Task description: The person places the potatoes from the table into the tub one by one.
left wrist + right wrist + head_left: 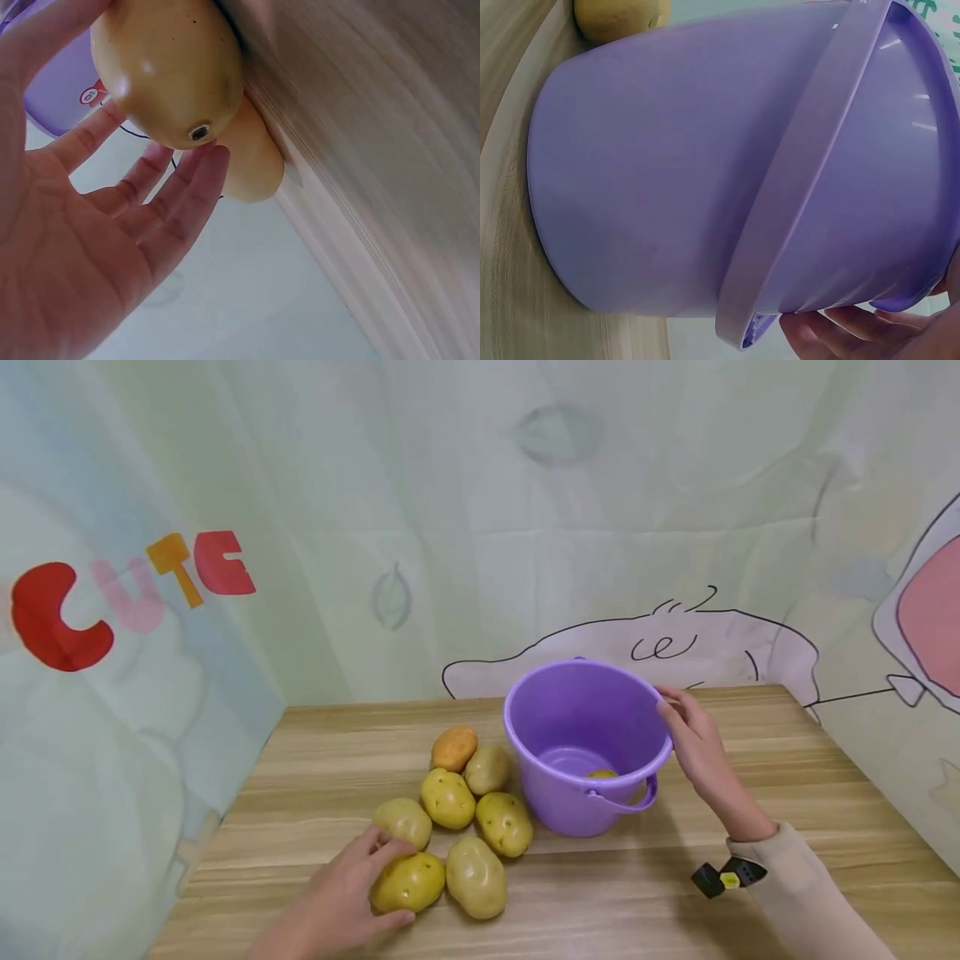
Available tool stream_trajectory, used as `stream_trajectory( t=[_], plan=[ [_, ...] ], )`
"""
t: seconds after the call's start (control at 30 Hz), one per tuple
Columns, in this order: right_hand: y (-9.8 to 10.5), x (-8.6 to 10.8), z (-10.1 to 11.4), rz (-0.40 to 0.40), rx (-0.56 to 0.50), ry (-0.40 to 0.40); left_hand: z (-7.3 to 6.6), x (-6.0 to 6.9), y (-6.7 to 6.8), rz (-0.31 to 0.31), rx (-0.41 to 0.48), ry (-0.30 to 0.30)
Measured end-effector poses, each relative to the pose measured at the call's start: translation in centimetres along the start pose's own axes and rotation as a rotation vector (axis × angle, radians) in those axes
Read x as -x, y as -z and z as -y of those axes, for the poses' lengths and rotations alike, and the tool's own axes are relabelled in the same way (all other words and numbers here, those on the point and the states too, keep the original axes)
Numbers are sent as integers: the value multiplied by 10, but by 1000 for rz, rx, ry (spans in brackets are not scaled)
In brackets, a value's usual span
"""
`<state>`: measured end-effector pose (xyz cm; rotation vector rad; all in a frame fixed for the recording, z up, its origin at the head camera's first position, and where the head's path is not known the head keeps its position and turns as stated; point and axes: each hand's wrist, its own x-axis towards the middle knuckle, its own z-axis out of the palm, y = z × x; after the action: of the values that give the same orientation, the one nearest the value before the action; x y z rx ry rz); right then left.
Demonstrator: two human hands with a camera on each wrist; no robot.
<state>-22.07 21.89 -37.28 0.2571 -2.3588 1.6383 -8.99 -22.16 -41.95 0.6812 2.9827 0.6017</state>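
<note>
My left hand [348, 889] holds a yellow potato [408, 883] on the table, fingers over its far side and thumb at its near side. In the left wrist view the fingertips touch this potato [169, 71], with another potato [255, 161] behind it. My right hand [697, 739] grips the rim of a purple bucket [573, 806] at its right side, the thumb over the edge. In the right wrist view, fingers [855, 330] lie against the outside of the bucket, above its lowered handle [795, 180]. Part of a yellow potato [602, 774] shows inside the bucket.
Left of the bucket lie several more potatoes, among them a pale one [477, 878], a yellow one [504, 824] and an orange-brown one [454, 748]. The wooden table [337, 735] backs onto a printed curtain [450, 527].
</note>
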Motion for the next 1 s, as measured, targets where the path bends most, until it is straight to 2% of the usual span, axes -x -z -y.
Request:
stream_trajectory(
  t=[0.4,1.0],
  plan=[
    [-1,0,-2,-1,1,30,-2,0,-4,-53,-80,-61],
    [-3,1,-3,-13,-4,55,-3,-6,-5,-41,-146,-100]
  ],
)
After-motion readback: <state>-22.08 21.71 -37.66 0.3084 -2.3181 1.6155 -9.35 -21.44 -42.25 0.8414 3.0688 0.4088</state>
